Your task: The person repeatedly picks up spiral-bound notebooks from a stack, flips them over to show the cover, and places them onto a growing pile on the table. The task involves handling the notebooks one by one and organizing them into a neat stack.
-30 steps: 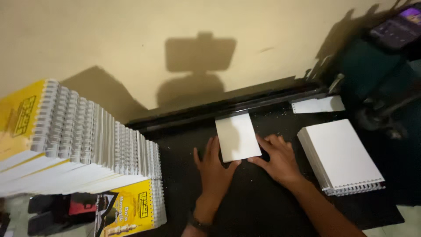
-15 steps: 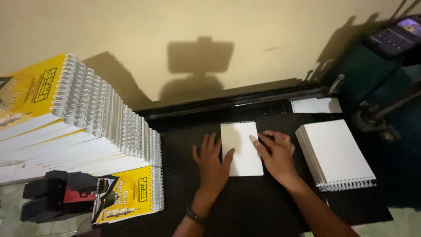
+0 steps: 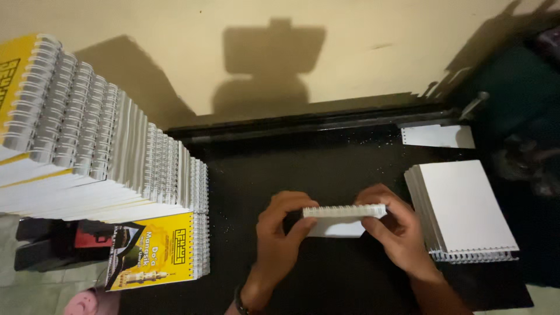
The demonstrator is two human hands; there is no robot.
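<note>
Small white page block (image 3: pixel 343 219) now lifted on edge off black mat (image 3: pixel 326 169), punched side up; earlier lay flat, farther toward 12. Left hand (image 3: pixel 279 236) pinches left end, right hand (image 3: pixel 396 233) pinches right end. White spiral pad stack (image 3: pixel 466 213) at 3; yellow-cover notebook pile (image 3: pixel 87 151) at 9.

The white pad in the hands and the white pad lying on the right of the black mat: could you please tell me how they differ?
The held white pad is tipped up on edge between the left hand and right hand; the resting white pad lies flat on the black mat. The held one looks smaller and thinner. The resting one shows a wire spiral; the held one's edge shows only punched holes. Both are plain white.
</note>
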